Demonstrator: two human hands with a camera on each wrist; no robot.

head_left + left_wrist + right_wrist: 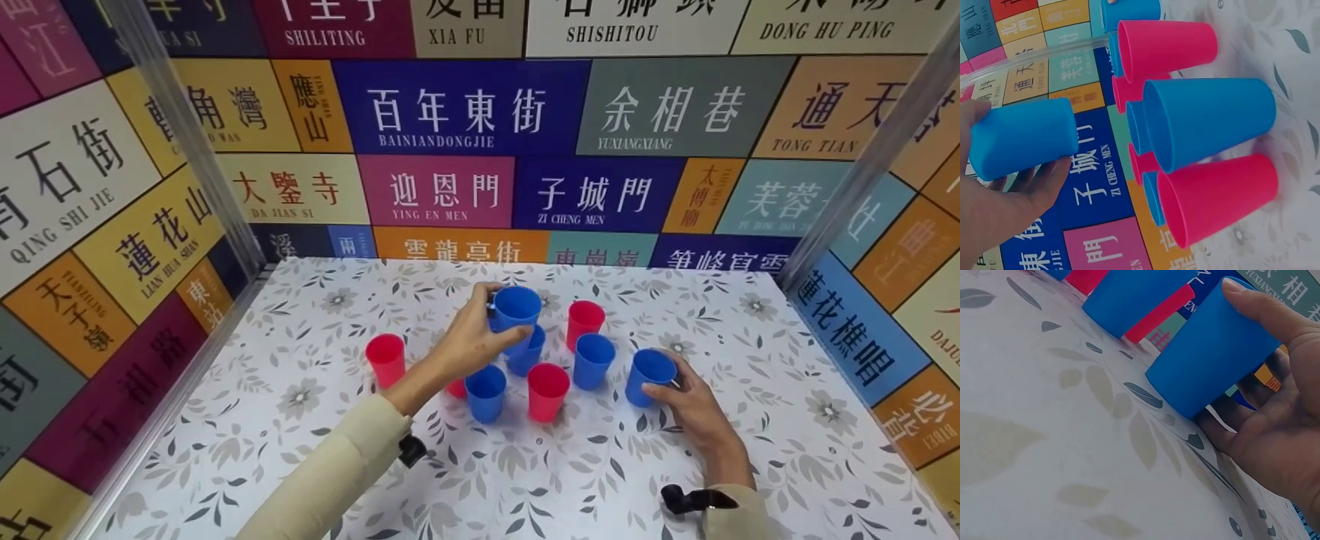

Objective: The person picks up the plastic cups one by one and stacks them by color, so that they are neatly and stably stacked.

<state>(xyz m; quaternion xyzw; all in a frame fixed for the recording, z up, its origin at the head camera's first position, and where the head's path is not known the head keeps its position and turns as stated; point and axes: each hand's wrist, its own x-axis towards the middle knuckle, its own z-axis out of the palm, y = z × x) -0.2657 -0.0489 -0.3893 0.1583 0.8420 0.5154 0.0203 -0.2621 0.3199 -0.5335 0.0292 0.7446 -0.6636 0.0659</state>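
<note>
My left hand [484, 328] grips a blue cup [1027, 138] and holds it up above the table, mouth upward. In the head view this cup overlaps another blue cup [527, 354] behind the group. At the right, my right hand [696, 409] has its thumb and fingers around a second blue cup [1216, 349], which stands upright at the table surface. Between the hands stand a blue cup [595, 362], a red cup [548, 394] and a blue cup [486, 395] nearer the front. A red cup [585, 324] stands farther back.
A red cup [386, 361] stands at the left of the group, beyond my left forearm. Another red cup [456, 388] is mostly hidden behind the front blue one. The flowered tabletop [750, 352] ends at a wall of coloured signs [465, 112], with clear upright posts [202, 150] at the corners.
</note>
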